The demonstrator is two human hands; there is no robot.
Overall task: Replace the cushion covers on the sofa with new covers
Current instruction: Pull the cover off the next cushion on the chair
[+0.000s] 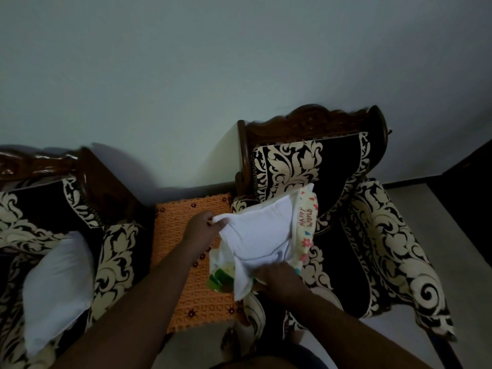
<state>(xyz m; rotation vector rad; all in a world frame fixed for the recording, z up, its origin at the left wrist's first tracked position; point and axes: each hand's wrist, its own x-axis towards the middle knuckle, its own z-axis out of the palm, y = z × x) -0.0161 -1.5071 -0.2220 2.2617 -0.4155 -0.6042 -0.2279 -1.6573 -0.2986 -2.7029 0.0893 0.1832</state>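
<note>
A white cushion (259, 230) lies across the left armrest of the black-and-cream patterned armchair (343, 198). A cream cover (306, 225) printed with "HAPPY WORLD" and small flowers wraps its right side and hangs below it at the left. My left hand (202, 225) pinches the cushion's upper left corner. My right hand (279, 279) grips the bunched cover and cushion at the lower edge. A second bare white cushion (57, 294) rests on the seat of the matching sofa (40, 209) at the left.
A small table with an orange crocheted mat (181, 225) stands between the two seats, under my arms. A pale wall rises behind. A dark piece of furniture (468, 198) sits at the far right on the light floor.
</note>
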